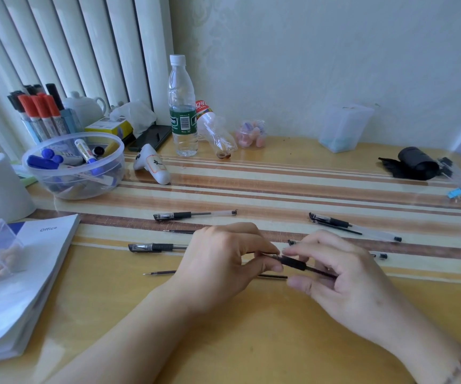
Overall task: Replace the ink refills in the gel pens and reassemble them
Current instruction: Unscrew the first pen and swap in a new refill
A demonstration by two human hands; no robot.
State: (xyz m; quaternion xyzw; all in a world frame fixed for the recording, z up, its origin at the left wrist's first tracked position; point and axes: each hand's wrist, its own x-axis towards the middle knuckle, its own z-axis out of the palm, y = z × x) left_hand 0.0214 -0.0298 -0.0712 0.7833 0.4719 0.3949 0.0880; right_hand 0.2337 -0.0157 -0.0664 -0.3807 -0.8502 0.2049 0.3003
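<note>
left hand [218, 261]: my fingers pinch gel pen [297, 264] tip end
right hand [345, 275]: closed on its barrel
refill [215, 273]: on table [251, 342], under hands

Between the fingers [268, 246] sits a pen [295, 264] with a black grip and a clear barrel over a dark refill. Under the fingers the table [251, 328] is honey yellow, and beyond the fingertips it turns to stripes — cream, tan and brown. Far beyond them stands a clear bottle [182, 106] with a white cap and green label. Left of the fingers, a clear bowl [74, 164] holds blue and white markers; behind it the markers [39, 109] wear red and black caps. Far right — a black roll [415, 162].
</note>
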